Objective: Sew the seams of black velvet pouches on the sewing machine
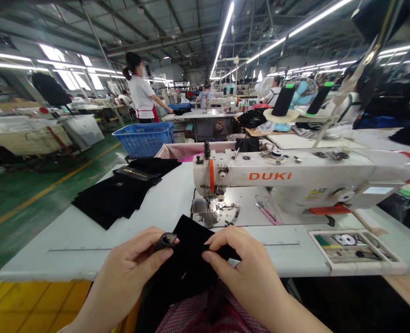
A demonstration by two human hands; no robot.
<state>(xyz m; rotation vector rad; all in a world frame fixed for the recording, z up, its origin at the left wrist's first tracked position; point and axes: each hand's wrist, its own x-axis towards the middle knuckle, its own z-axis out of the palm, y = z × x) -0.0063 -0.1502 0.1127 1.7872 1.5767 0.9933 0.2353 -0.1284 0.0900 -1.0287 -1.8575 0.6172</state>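
Checked red cloth (205,319) is seen at the bottom edge, cut off by the frame and partly covered by the arms. Beyond it the white worktop (87,240) is spread, its right end lost from view. A white sewing machine (295,178) is set on it; the needle cannot be made out among the metal parts. A pile of black pieces (118,194) is laid at the worktop's left. The black fabric (191,263) is draped over the near edge in front of the machine, its lower part hidden between the arms. Its top fold is pinched by the right hand (239,268), fingers closed. The left hand (131,268) is closed at the fabric's left corner, where a small black loop (166,240) is gripped between thumb and forefinger; its make cannot be told.
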